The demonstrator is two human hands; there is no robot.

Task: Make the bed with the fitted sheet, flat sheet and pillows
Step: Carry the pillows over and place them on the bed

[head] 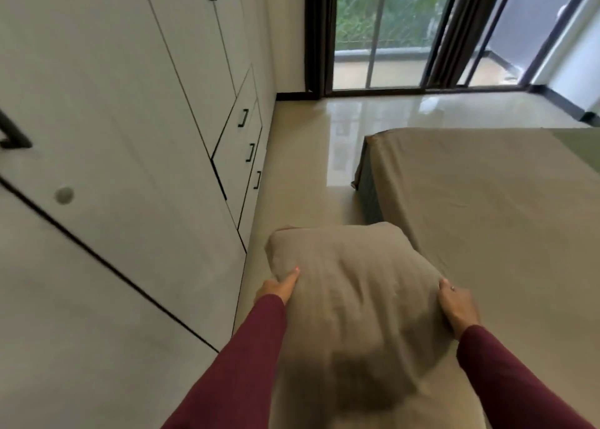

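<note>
A beige pillow (350, 298) hangs in front of me, partly over the floor and partly over the bed's near left edge. My left hand (281, 287) grips its left side, thumb on top. My right hand (457, 305), with a ring on one finger, grips its right side. The bed (487, 201) stretches away on the right, covered with a smooth beige sheet. A green cloth (581, 143) shows at the bed's far right edge.
A white wardrobe (113, 136) with black handles and several drawers lines the left wall. A strip of glossy cream floor (292, 175) runs between wardrobe and bed. Glass sliding doors (389, 32) with dark curtains stand at the far end.
</note>
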